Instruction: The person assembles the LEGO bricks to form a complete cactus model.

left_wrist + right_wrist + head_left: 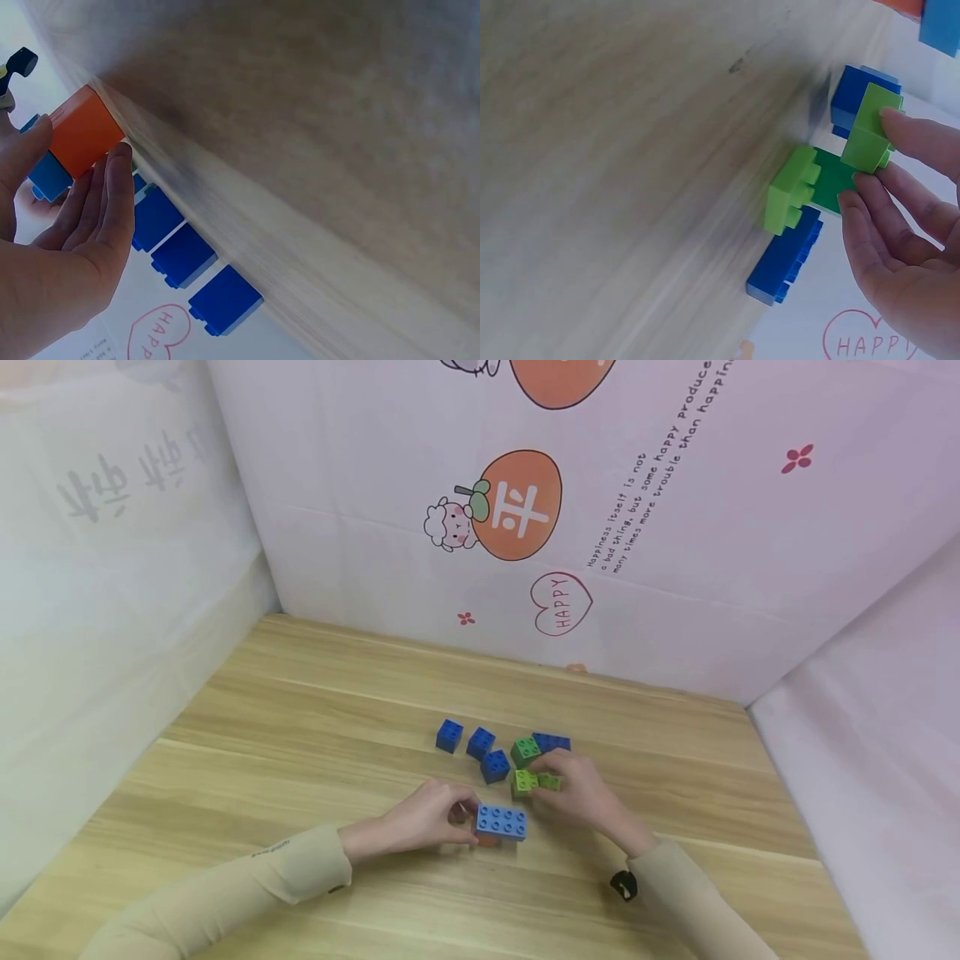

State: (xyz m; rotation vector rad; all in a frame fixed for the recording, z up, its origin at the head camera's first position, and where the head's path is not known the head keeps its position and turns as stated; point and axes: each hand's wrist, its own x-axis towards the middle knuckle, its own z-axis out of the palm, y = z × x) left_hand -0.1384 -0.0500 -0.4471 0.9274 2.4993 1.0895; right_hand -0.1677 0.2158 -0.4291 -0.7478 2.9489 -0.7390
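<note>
My left hand (427, 817) grips an orange brick (86, 133) with a light blue eight-stud brick (502, 822) stacked on top. In the left wrist view, the thumb lies along one side of the stack and the fingers along the other. My right hand (581, 789) pinches a lime green brick (872, 127) between thumb and fingers. Beyond those fingertips, a second lime green brick (789, 191) rests on the table, close to a green brick (526, 751) and a longer dark blue brick (553, 742). The right hand partly hides the second lime brick from above.
Small dark blue bricks stand in a loose row behind the hands: a left one (449, 736), a middle one (480, 742) and a near one (495, 766). The wood-grain table (337, 693) ends at a printed white back sheet (375, 560), with sheets on both sides.
</note>
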